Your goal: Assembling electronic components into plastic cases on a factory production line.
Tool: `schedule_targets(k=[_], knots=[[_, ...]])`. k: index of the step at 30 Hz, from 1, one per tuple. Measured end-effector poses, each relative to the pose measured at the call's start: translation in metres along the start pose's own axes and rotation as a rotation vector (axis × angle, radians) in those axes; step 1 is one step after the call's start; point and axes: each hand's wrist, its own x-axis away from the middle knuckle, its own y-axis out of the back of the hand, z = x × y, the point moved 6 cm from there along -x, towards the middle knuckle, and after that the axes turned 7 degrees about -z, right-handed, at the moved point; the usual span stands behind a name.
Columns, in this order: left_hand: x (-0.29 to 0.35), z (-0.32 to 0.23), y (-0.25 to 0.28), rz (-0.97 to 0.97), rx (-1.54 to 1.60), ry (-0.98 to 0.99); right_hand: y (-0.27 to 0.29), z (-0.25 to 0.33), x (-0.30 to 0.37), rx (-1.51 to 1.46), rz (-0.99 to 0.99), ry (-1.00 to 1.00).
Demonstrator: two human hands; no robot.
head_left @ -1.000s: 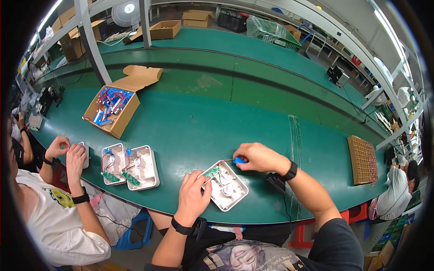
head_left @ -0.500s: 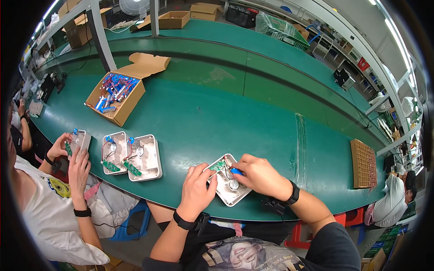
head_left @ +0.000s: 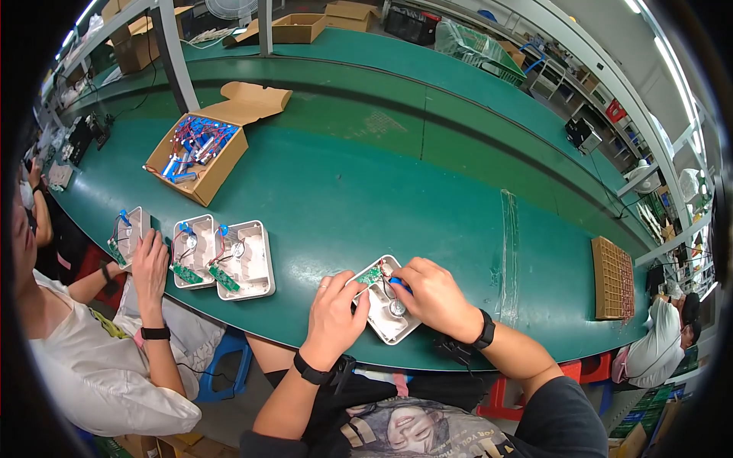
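Observation:
In front of me on the bench lies an open white plastic housing [head_left: 392, 333], tilted slightly. Inside it are a green circuit board [head_left: 371, 275], thin wires and a round silver part [head_left: 396, 308]. My left hand [head_left: 336, 311] grips the housing's left side, fingertips by the board. My right hand [head_left: 437, 298] pinches a small blue part [head_left: 399, 284] over the housing's upper right; its exact kind is hidden by the fingers. To the left, two similar white housings [head_left: 266, 284] stand side by side, each with a board, wires and a blue part.
A co-worker's hand [head_left: 150, 267] touches another white housing [head_left: 139, 223] at far left. An open cardboard box [head_left: 216, 185] holds blue cylindrical batteries with wires. A divided cardboard tray [head_left: 608, 276] sits at the right end. Clear tape [head_left: 508, 256] crosses the green bench [head_left: 343, 214].
My right hand has shifted slightly at the housing, still pinching the blue part. My left hand stays in place. The co-worker's hands have moved lower on their housing.

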Motion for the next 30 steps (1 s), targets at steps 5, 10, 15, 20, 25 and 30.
schedule_targets(k=[5, 10, 15, 20, 25, 30], knots=[[0.001, 0.0, -0.002, -0.002, -0.001, -0.006, -0.001, -0.01, -0.005, -0.091, 0.068, -0.118], [0.0, 0.0, -0.002, -0.001, 0.007, 0.023, 0.001, -0.007, -0.002, 0.025, 0.057, -0.006], [0.0, -0.001, 0.0, -0.011, -0.001, 0.003, -0.002, 0.001, 0.005, 0.129, 0.048, 0.033], [0.002, 0.004, 0.001, -0.016, 0.01, 0.039, 0.02, 0.01, 0.027, 0.083, -0.037, 0.115], [-0.001, 0.0, 0.001, -0.011, 0.002, 0.022, 0.013, 0.007, 0.051, 0.101, 0.144, 0.038], [0.0, -0.001, -0.002, -0.019, 0.012, 0.047, 0.004, 0.01, 0.06, 0.016, 0.137, -0.053]])
